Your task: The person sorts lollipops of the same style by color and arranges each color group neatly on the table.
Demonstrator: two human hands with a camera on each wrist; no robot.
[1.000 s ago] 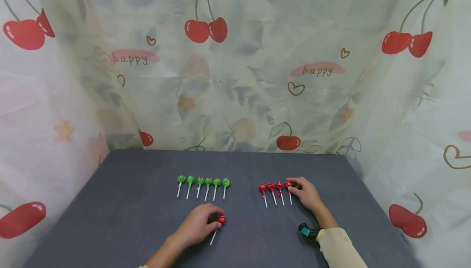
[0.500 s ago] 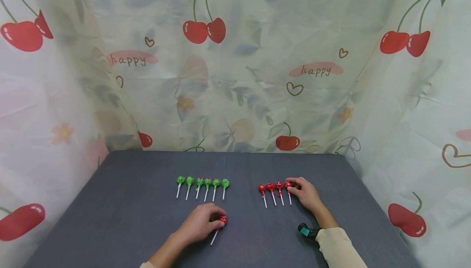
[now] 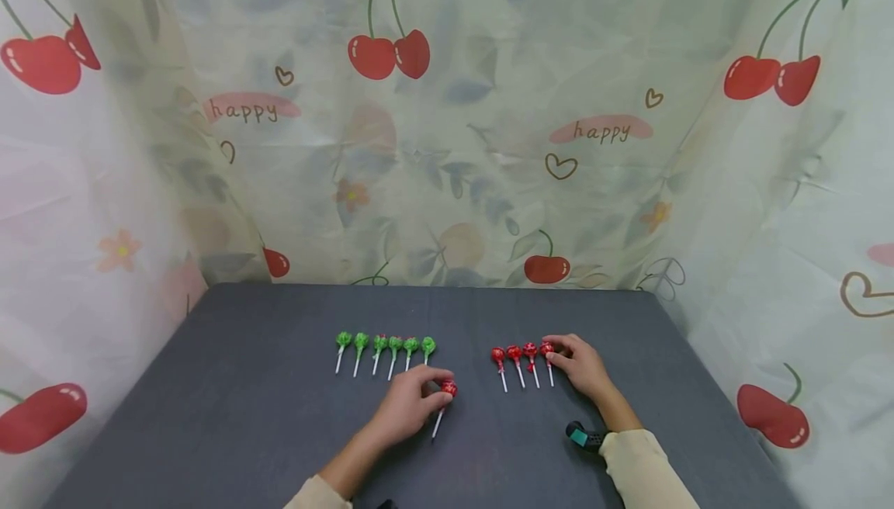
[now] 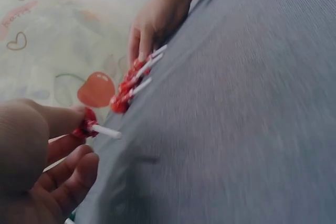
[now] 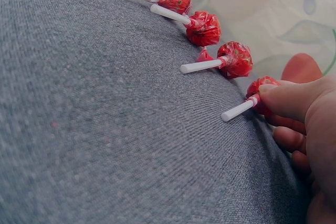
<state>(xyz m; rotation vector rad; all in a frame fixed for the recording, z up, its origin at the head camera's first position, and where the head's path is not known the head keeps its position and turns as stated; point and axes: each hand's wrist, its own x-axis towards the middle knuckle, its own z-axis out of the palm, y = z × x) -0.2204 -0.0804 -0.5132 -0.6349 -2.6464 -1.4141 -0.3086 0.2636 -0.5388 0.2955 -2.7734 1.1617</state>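
My left hand (image 3: 407, 406) pinches a red lollipop (image 3: 449, 390) by its wrapped head, between thumb and forefinger. In the left wrist view, that lollipop's white stick (image 4: 107, 131) points away from the fingers, and a shadow lies on the cloth below it. On the right, my right hand (image 3: 581, 365) pinches the head of another red lollipop (image 5: 261, 88), the rightmost in a row on the table. Beside it lie three more red lollipops (image 5: 235, 60) with sticks toward me. A row of several green lollipops (image 3: 380, 344) lies beyond my left hand, which covers part of the rightmost stick.
Dark grey cloth covers the table (image 3: 279, 416). A patterned curtain (image 3: 447, 183) with cherries stands behind it and along both sides. A black band with a teal face (image 3: 580, 438) is at my right wrist.
My left hand has carried its red lollipop to the right and farther from me, toward the gap between the rows. The right hand stays on the end red lollipop.
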